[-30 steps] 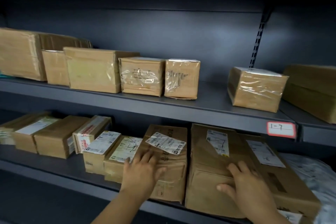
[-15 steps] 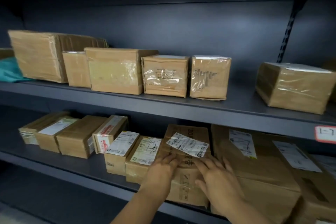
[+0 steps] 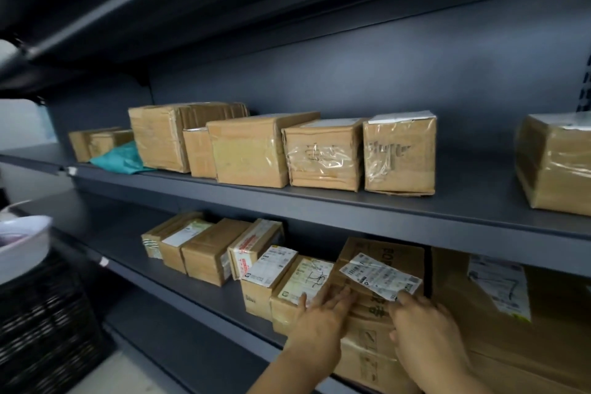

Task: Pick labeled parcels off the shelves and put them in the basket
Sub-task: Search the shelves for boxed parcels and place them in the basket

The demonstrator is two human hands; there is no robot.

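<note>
**One head-worn camera, close on the shelving**

I have only the one view, worn on the person's head, so no second camera shares any part of the scene. It faces the dark shelving at an angle and tilts down, with the upper shelf (image 3: 447,198) and lower shelf (image 3: 192,297) receding to the left. It sits near: the left hand (image 3: 319,323) and right hand (image 3: 425,333) enter from the bottom edge, at arm's reach on a labelled parcel (image 3: 383,249). The wide lens bends the shelf edges, and a black basket (image 3: 41,323) shows at the left margin
</note>
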